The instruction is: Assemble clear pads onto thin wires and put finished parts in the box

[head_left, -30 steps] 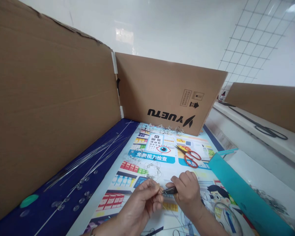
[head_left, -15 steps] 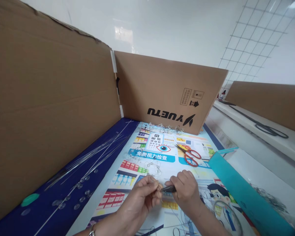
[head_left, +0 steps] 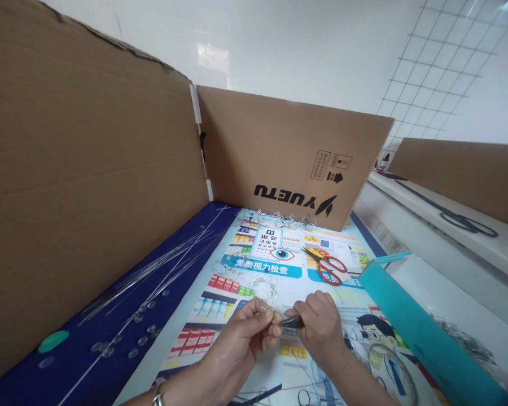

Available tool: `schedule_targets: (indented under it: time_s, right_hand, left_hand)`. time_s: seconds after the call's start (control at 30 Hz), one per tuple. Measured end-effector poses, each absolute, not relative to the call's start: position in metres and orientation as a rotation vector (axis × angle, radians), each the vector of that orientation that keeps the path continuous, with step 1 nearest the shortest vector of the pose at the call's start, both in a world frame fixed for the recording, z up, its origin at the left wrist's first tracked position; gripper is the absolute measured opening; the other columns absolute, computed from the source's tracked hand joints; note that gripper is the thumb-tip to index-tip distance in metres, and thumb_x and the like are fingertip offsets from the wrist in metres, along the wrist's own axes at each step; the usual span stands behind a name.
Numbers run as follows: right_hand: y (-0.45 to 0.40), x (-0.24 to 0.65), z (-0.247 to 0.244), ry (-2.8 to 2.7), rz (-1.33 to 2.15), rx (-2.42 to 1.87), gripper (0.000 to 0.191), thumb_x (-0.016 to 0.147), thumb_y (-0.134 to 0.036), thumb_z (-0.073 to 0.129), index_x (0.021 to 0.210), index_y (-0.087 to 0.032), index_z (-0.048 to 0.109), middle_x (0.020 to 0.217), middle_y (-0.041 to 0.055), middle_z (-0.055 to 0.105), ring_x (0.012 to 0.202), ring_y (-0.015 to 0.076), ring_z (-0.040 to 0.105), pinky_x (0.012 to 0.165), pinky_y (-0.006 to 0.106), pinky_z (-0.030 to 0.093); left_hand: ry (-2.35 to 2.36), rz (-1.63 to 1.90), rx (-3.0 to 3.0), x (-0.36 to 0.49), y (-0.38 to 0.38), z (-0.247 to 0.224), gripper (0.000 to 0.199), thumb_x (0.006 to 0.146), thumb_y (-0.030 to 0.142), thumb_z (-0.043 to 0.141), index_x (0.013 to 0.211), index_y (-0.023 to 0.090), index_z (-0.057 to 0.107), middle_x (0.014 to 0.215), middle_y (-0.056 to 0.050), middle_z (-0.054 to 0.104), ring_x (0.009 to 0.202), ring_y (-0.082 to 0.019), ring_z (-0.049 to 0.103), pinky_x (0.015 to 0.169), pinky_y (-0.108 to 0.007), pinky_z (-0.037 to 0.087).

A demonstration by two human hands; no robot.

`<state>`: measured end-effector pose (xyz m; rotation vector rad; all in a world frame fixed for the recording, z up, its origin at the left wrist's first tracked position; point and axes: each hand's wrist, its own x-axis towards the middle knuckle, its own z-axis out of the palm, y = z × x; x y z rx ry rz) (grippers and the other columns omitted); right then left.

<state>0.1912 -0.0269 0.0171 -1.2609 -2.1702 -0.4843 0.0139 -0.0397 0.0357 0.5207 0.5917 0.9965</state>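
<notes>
My right hand point(head_left: 320, 321) is closed round dark-jawed pliers point(head_left: 292, 322), whose tips point left and reach the fingertips of my left hand. Thumb and fingers of my left hand point(head_left: 248, 332) pinch a thin wire piece point(head_left: 263, 307), mostly hidden by the fingers. Just beyond that hand, a ring of clear beads and wire point(head_left: 265, 287) shows over the printed sheet point(head_left: 220, 282). Scissors with red handles point(head_left: 332, 269) lie farther off to the right. Loose wires point(head_left: 305, 366) run across the sheet below my hands.
Long straight wires point(head_left: 152, 270) and clear beads point(head_left: 141, 341) lie on the blue surface at left, near a green disc point(head_left: 53, 341). Cardboard walls point(head_left: 279, 146) stand left and behind. A teal-sided box point(head_left: 432, 332) at right holds a wire heap point(head_left: 465, 341).
Both hands stay almost in place, with the pliers still at the left fingertips. My right hand and the pliers have shifted very slightly upward.
</notes>
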Motion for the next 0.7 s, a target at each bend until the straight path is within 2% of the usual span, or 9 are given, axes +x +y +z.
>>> schedule_targets:
  time_s: [0.13, 0.33, 0.5, 0.7]
  right_hand:
    - [-0.025, 0.192, 0.014, -2.164, -0.422, -1.328, 0.021, 0.086, -0.027, 0.048, 0.068, -0.018, 0.057, 0.064, 0.0028, 0.044, 0.066, 0.0182, 0.039, 0.063, 0.032, 0.029]
    - [-0.020, 0.198, 0.016, -2.114, -0.159, -1.417, 0.018, 0.086, -0.022, 0.045, 0.073, -0.018, 0.058, 0.069, 0.0039, 0.051, 0.071, 0.0189, 0.045, 0.065, 0.031, 0.033]
    - [-0.023, 0.194, 0.028, -2.200, 0.234, -1.570, 0.022, 0.085, -0.026, 0.049, 0.064, -0.020, 0.051, 0.066, 0.0001, 0.052, 0.064, 0.0147, 0.049, 0.056, 0.024, 0.033]
    - [-0.029, 0.187, 0.037, -2.290, 0.287, -1.593, 0.022, 0.084, -0.026, 0.051, 0.063, -0.020, 0.053, 0.064, -0.0008, 0.055, 0.060, 0.0134, 0.053, 0.052, 0.022, 0.031]
  left_hand:
    - [0.660, 1.068, 0.765, 0.008, -0.034, 0.042, 0.017, 0.081, 0.025, 0.059, 0.071, 0.016, 0.048, 0.066, 0.000, 0.060, 0.059, -0.009, 0.053, 0.059, -0.021, 0.041]
    - [0.795, 1.147, 1.203, -0.004, -0.022, 0.055, 0.009, 0.082, 0.021, 0.055, 0.075, 0.017, 0.052, 0.074, -0.003, 0.064, 0.068, -0.014, 0.056, 0.065, -0.026, 0.041]
    - [0.901, 1.109, 1.517, -0.011, -0.020, 0.057, 0.009, 0.083, 0.022, 0.053, 0.078, 0.017, 0.058, 0.078, -0.004, 0.063, 0.074, -0.016, 0.056, 0.069, -0.026, 0.041]
    - [0.945, 1.094, 1.618, -0.010, -0.020, 0.052, 0.010, 0.082, 0.024, 0.054, 0.078, 0.017, 0.061, 0.077, -0.003, 0.062, 0.074, -0.016, 0.056, 0.069, -0.024, 0.040]
